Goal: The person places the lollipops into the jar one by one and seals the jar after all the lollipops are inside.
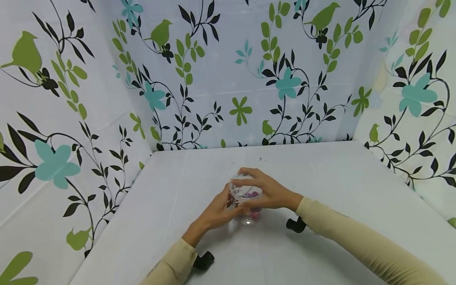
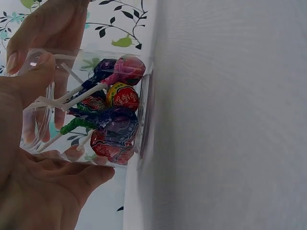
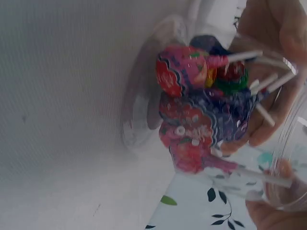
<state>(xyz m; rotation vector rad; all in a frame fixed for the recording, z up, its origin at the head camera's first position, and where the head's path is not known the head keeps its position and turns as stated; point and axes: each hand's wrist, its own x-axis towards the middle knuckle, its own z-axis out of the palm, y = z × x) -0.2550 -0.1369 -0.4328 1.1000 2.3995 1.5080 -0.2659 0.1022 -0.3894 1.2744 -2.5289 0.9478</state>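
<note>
A clear jar point(image 1: 247, 221) stands upright on the table near its middle, with several wrapped lollipops point(image 2: 115, 132) inside. Their round heads sit at the bottom in red, pink, purple, green and yellow wrappers, and the white sticks point(image 3: 264, 179) point up toward the mouth. My left hand point(image 1: 219, 209) grips the jar's side, its thumb across the front. From the right, my right hand point(image 1: 272, 192) spans the round top, fingers at the far side of the rim and thumb at the near side. Part of the jar's body is hidden behind both hands.
A white cloth covers the table point(image 1: 320, 174). Patterned curtains point(image 1: 221, 79) with leaves, birds and flowers hang behind and on both sides. Beneath each sleeved wrist sits a small black device, one at the left wrist point(image 1: 204, 261) and one at the right wrist point(image 1: 295, 225).
</note>
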